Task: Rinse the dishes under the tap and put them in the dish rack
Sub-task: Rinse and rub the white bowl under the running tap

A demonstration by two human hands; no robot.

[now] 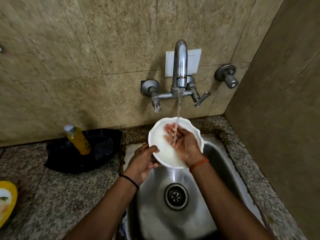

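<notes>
Water (179, 103) runs in a thin stream from the curved steel tap (180, 66) fixed to the wall, and it lands on the fingers of my right hand (181, 144). That hand lies flat and relaxed inside the white bowl (162, 149), palm up, fingers straight against the bowl's inner surface. My left hand (143, 161) grips the bowl at its near-left rim, thumb curled over the edge and fingers beneath. The bowl has a scalloped rim, is tilted toward me, and sits above the back of the steel sink (225, 170), with the round drain (175, 196) below it nearer to me.

A thin black band circles my left wrist and an orange thread my right. Beige stone tiles (69, 58) cover the wall ahead and the side wall at right, which meets it in a corner. A white plate (194, 61) is set in the wall behind the tap, and a separate round valve (226, 75) sticks out to its right. Speckled granite counter (60, 196) surrounds the sink. On it, left of the sink, a dark holder (72, 156) carries a leaning yellow bottle (78, 139) with a white cap and a dark scrubber (103, 149). At the far left edge is part of a yellow dish (8, 201).
</notes>
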